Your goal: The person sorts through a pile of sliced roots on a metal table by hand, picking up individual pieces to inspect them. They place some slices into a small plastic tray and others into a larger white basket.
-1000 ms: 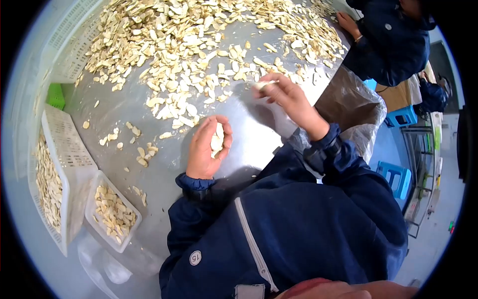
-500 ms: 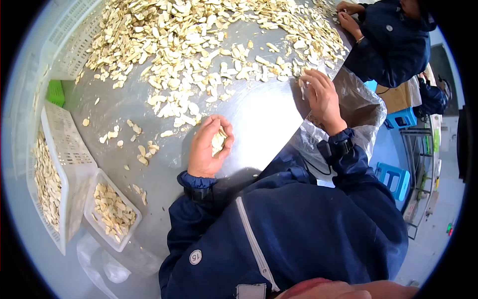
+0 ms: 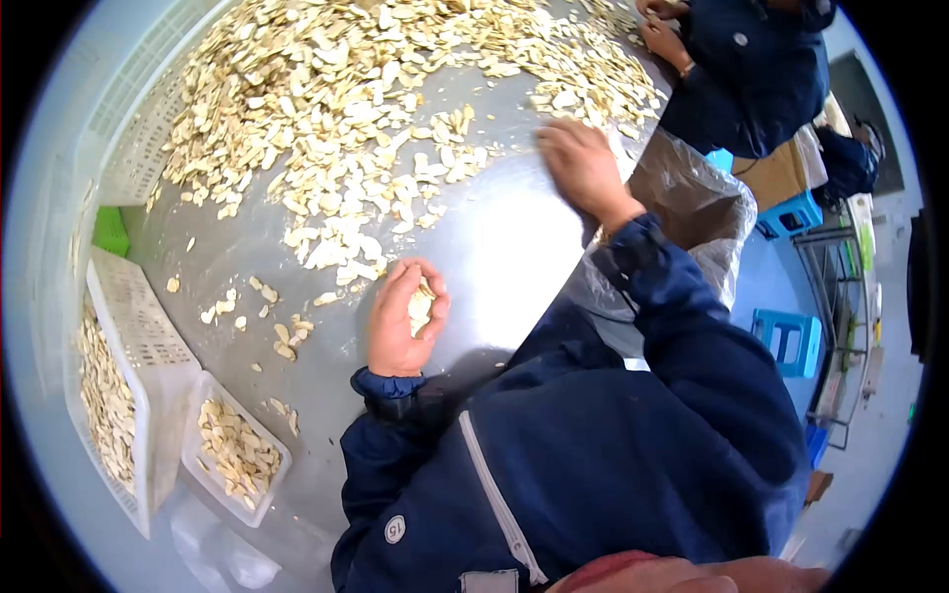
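Observation:
A large spread of pale, flat dried slices [image 3: 336,89] covers the far part of the metal table [image 3: 504,212]. My left hand [image 3: 400,321] is curled around a small bunch of slices [image 3: 420,306], just in front of the near edge of the spread. My right hand [image 3: 585,170] is palm down over the table's right side, beside the slices, its fingers stretched out and slightly blurred. Whatever lies under that palm is hidden. Several loose slices [image 3: 287,336] are scattered to the left of my left hand.
At left stand a white perforated crate [image 3: 148,336] and a small white tray [image 3: 282,474], both holding slices. A bag-lined bin [image 3: 736,222] stands off the table's right edge. Another person's hands [image 3: 662,30] work at the top right. Blue stools [image 3: 788,341] stand beyond.
My right hand has moved left from the table's edge, turning palm down with its fingers pointing left. My left hand still holds its slices. The whole view has shifted slightly.

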Available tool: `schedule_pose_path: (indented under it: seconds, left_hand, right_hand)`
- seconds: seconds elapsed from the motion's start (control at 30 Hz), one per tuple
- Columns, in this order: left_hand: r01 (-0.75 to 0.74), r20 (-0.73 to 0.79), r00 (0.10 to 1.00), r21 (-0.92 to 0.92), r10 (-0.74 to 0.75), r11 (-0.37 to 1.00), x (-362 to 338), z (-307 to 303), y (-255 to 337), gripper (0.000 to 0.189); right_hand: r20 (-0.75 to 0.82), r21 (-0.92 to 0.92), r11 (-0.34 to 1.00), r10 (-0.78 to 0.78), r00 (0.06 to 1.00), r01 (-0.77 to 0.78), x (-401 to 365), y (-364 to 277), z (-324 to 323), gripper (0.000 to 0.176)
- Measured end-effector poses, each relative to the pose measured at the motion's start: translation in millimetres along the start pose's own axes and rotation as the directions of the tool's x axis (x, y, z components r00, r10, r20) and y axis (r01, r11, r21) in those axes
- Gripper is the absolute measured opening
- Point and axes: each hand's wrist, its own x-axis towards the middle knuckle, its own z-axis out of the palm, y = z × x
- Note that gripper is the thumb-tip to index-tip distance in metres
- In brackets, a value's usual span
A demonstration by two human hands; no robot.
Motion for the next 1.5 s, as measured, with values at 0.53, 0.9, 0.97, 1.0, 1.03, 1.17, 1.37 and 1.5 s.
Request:
schedule_pose_path:
  seconds: [0.53,0.9,0.97,1.0,1.03,1.17,1.37,1.5]
  left_hand:
    - [0.019,0.058,0.998,-0.027,-0.018,0.999,-1.9,4.5,2.6,0.02]
    - [0.025,0.086,0.996,-0.063,-0.019,0.998,-1.8,4.7,3.1,0.02]
    - [0.032,0.11,0.994,-0.068,-0.024,0.997,-0.4,2.3,2.8,0.021]
    - [0.038,0.134,0.991,-0.07,-0.029,0.997,0.8,0.1,1.7,0.021]
    - [0.046,0.158,0.987,-0.07,-0.035,0.996,1.3,-1.0,1.1,0.021]
    - [0.075,0.152,0.986,-0.01,-0.073,0.997,-3.0,3.9,5.4,0.022]
    - [0.102,0.194,0.975,0.031,-0.106,0.994,-5.6,4.7,7.8,0.021]
    - [0.105,0.234,0.966,0.03,-0.109,0.994,-2.9,3.3,3.8,0.021]
  right_hand:
    - [0.111,0.192,0.975,-0.139,0.984,0.116,75.9,-57.8,20.7,0.033]
    - [0.159,-0.14,0.975,-0.148,0.976,0.171,72.6,-17.2,16.4,0.037]
    - [0.191,0.121,0.981,-0.175,0.966,0.154,87.4,-58.3,13.8,0.038]
    - [0.204,0.25,0.959,-0.188,0.961,0.135,93.2,-81.4,17.0,0.038]
    - [0.161,0.257,0.935,-0.292,0.943,0.245,99.1,-95.0,28.3,0.038]
    - [0.089,0.217,0.88,-0.449,0.889,0.423,117.6,-142.8,54.0,0.029]
    - [0.302,0.216,0.966,-0.203,0.932,0.141,117.4,-131.9,47.9,0.019]
    - [0.158,0.255,0.909,-0.377,0.913,0.331,117.3,-134.9,55.0,0.021]
